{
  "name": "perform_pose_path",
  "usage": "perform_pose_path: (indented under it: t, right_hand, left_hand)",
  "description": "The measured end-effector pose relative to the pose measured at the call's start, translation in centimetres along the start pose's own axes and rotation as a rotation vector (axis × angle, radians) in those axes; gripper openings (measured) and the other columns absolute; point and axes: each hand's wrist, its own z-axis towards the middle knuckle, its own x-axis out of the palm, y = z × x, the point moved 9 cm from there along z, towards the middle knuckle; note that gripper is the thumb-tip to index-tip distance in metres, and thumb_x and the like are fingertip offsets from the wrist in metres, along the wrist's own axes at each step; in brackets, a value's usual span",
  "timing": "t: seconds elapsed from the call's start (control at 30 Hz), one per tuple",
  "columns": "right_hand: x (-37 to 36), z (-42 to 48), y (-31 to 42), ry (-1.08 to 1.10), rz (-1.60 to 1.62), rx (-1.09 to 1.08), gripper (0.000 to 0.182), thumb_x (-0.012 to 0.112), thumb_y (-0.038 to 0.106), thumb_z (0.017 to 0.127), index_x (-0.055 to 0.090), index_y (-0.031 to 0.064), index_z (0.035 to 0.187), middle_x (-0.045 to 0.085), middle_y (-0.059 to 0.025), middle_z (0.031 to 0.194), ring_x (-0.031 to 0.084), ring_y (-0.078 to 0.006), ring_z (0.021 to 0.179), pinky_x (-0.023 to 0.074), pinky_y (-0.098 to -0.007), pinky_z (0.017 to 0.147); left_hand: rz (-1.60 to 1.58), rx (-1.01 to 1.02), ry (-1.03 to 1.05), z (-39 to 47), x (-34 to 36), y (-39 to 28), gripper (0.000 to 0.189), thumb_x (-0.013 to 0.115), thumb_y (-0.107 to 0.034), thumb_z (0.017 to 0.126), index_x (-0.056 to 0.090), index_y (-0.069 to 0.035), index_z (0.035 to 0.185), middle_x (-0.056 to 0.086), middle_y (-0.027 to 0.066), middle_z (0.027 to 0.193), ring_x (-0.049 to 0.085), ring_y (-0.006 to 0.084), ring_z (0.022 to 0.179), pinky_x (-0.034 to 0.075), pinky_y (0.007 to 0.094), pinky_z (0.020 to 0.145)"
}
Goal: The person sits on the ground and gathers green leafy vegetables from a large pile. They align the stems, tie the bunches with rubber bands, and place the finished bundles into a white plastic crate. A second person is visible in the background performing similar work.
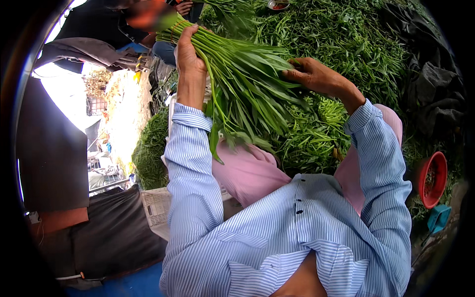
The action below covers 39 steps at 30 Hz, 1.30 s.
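Note:
My left hand (190,55) grips a large bunch of long-leaved greens, likely water spinach (256,74), around its stems. A thin reddish band (173,31) circles the stems near their cut ends at upper left. The leaves fan out toward the right and hang above my pink-clad knee. One longer stem (215,89) droops apart from the bunch on its left side. At the leaf tips is my right hand (319,76), its thumb and fingers bent close against them. Whether those fingers pinch a leaf cannot be made out.
Loose greens (341,41) spread over the ground ahead, and cut stems (330,115) lie between my knees. A white plastic crate (157,209) and heaped greens (150,152) are at left. A red basin (434,180) and a teal container (439,218) stand right. Another person's hand (183,7) shows at top.

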Motion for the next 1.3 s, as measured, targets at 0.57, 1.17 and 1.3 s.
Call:
perform_pose_path:
  t: [0.57,1.17,1.3]
  right_hand:
    - [-6.7,-3.2,3.4,-0.630,-0.390,-0.225,0.021,0.060,0.021,0.093,0.060,0.0035,0.106,0.066,-0.0158,0.080,0.065,-0.0367,0.078,0.0501,-0.0468,0.070]
    - [2.8,-0.9,4.1,-0.207,-0.240,-0.285,0.019,0.061,0.017,0.089,0.069,-0.0003,0.092,0.068,-0.0167,0.077,0.066,-0.0330,0.070,0.0519,-0.0431,0.067]
    - [7.8,0.1,3.7,-0.025,-0.078,-0.305,0.020,0.059,0.015,0.093,0.067,-0.0038,0.092,0.066,-0.0125,0.073,0.061,-0.0226,0.063,0.0491,-0.0363,0.064]
  left_hand:
    - [0.637,0.340,-0.089,-0.6,-4.4,-10.5,0.020,0.045,-0.008,0.094,0.054,0.003,0.108,0.065,0.0119,0.095,0.065,0.0174,0.081,0.056,0.0289,0.071]
    - [0.763,0.250,-0.223,-11.3,-11.4,-19.1,0.047,0.033,-0.037,0.097,0.059,0.001,0.109,0.067,0.0173,0.099,0.067,0.0268,0.077,0.061,0.0399,0.065]
    - [0.846,0.325,-0.122,-14.1,-7.9,-18.6,0.046,0.035,-0.040,0.096,0.057,-0.001,0.110,0.064,0.0167,0.101,0.064,0.0249,0.084,0.058,0.0403,0.074]
